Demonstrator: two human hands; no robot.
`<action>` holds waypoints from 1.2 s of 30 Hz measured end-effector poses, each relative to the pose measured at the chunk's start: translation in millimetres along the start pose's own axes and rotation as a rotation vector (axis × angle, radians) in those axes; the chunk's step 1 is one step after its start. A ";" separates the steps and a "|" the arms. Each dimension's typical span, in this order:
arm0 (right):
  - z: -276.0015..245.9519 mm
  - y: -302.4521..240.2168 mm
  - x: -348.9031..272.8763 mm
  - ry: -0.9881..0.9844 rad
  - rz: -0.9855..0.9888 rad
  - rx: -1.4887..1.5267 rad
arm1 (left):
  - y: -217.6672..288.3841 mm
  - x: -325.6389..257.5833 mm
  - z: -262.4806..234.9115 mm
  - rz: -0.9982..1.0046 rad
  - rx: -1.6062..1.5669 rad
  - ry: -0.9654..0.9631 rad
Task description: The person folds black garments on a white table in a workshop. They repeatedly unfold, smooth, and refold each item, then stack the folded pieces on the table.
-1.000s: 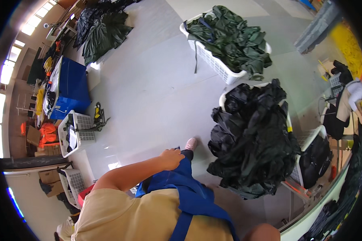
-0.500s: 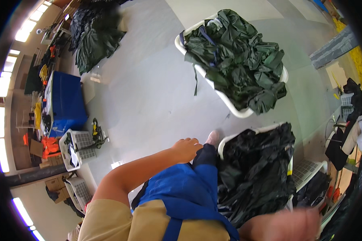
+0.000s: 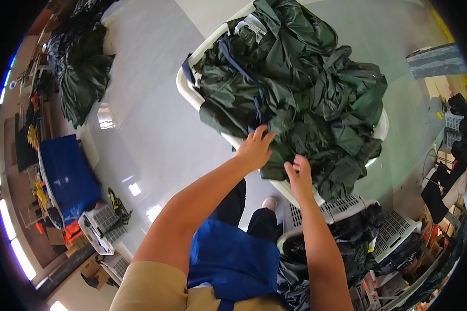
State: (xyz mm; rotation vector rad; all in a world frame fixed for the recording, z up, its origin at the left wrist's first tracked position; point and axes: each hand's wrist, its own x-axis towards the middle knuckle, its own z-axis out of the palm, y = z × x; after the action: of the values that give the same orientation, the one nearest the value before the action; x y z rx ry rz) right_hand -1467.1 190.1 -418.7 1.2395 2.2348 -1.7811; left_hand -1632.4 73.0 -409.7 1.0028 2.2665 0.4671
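Grip first: neither hand is closed on anything yet. On the far left, a heap of dark green clothing (image 3: 80,67) is left loose on the pale, glossy floor (image 3: 145,103), and below it a blue bin (image 3: 67,173) and a white slatted crate (image 3: 101,225) are set against the room's edge, probably kept out of the walking space.

Nearer the middle, the left hand (image 3: 254,147) is laid with spread fingers on the near edge of the pile of dark green garments (image 3: 295,88), palm down, touching the cloth but not pinching it. The pile is heaped well above the rim of a white laundry basket (image 3: 192,88), which stands on the floor just ahead of the person; it seems to be piled that way simply because the basket is overfilled. The fabric looks thin, slick and crinkled, with a slight sheen like rainwear, and dark blue straps or trims are seen threaded through the folds.

Just to the right, the right hand (image 3: 298,176) is held open too, fingers raised toward the lower front of the same pile, touching or almost touching a hanging fold; which one cannot be told.

Lower right, another white slatted basket (image 3: 321,215) is filled with black garments (image 3: 358,249), equally glossy and crumpled, so the colours appear to be kept apart.
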 end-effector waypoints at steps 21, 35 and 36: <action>71.3 17.0 167.0 0.178 0.410 0.016 | -135.1 362.0 -112.2 -0.468 -0.882 0.599; -11.8 -86.4 -30.1 0.335 0.432 0.543 | 17.5 -24.2 -109.9 0.113 -0.289 -0.304; -10.5 -66.6 -71.5 0.300 0.380 0.421 | 37.9 -44.0 -113.6 0.177 -0.280 -0.391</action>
State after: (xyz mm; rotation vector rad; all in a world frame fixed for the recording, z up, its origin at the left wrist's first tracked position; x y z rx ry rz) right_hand -1452.7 157.2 -327.2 1.9679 1.6109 -2.0708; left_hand -1663.2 56.3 -287.0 1.0489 1.7225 0.5874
